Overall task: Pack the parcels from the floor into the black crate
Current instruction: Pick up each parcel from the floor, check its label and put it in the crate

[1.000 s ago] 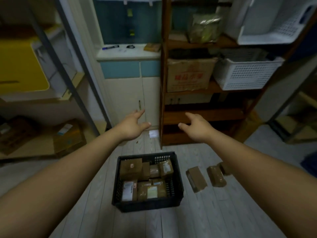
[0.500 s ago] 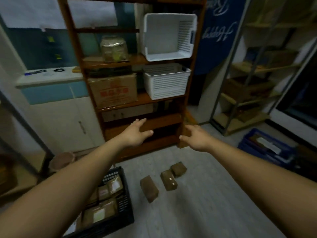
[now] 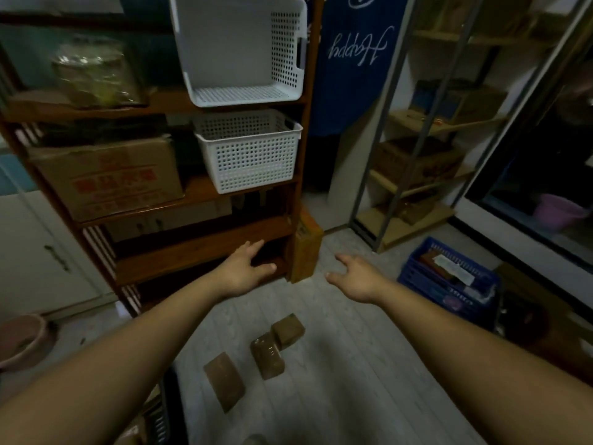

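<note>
On the floor (image 3: 337,380), the parcels (image 3: 267,356) seem light, stiff, slippery, best taken across narrow sides; left grip (image 3: 244,271) and right grip (image 3: 356,281) spread empty.

Head camera looks forward and down, over floor (image 3: 337,396) toward shelving (image 3: 199,248).

Brown parcels (image 3: 268,356), black crate (image 3: 167,409), grey plank floor (image 3: 337,396).

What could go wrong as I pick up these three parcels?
The black crate barely shows at the lower left, so a drop may miss.
The blue crate sits near; a parcel could land there.
The middle parcel seems to touch the far parcel; lifting one may shift the other.
</note>
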{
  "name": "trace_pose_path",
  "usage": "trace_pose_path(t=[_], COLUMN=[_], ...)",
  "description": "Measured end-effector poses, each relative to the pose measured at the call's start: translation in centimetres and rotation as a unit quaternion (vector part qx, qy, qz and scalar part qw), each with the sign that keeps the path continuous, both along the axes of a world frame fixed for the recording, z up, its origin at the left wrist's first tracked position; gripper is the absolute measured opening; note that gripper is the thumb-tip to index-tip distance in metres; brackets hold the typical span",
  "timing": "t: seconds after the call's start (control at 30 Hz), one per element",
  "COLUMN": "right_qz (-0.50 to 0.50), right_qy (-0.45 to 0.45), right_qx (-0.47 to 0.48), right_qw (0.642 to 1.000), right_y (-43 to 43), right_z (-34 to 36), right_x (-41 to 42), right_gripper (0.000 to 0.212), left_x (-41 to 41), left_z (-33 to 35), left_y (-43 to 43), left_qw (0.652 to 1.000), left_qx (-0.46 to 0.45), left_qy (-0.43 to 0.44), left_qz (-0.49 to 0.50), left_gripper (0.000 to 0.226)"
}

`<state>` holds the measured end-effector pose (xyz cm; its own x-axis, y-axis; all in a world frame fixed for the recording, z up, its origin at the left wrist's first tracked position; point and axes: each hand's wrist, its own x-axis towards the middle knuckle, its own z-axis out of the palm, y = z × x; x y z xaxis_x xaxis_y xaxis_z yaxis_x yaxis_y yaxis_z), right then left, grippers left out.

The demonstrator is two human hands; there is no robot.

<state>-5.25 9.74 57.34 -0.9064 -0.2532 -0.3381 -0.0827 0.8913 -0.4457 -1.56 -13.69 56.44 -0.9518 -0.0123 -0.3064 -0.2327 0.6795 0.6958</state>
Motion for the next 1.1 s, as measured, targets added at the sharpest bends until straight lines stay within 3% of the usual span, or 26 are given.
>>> trace_pose_path(t=[0.37, 0.6, 0.83, 1.0, 1.1], right_qz=[-0.015, 0.123, 0.213, 0.183, 0.181], right_qy=[-0.093, -0.155, -0.241, -0.272, -0.279], right_qx=[0.008, 0.046, 0.075, 0.061, 0.063], right_qw=[0.995, 0.979, 0.944, 0.943, 0.941], right_y=[-1.1, -4.3, -5.0, -4.5, -4.4], right_z=[-4.8, -10.7, -21.1, -31.5, -39.6], right_x=[-14.6, -22.9, -33.5, -40.0, -41.2], right_gripper=[0.074, 0.050, 0.065, 0.064, 0.062], left_x=[-12.2, -15.1, -20.2, -24.6, -26.9], left_z=[-6.7, -11.5, -18.3, -28.9, -36.1], left_y=[-2.0, -2.2, 0.1, 1.8, 2.7], left_qw=[0.988, 0.966, 0.913, 0.888, 0.893], left_qx=[0.081, 0.091, 0.110, 0.100, 0.093], left_qy=[-0.114, -0.152, -0.218, -0.305, -0.322], left_qz=[0.070, 0.188, 0.328, 0.329, 0.301], left_gripper=[0.071, 0.070, 0.072, 0.074, 0.061])
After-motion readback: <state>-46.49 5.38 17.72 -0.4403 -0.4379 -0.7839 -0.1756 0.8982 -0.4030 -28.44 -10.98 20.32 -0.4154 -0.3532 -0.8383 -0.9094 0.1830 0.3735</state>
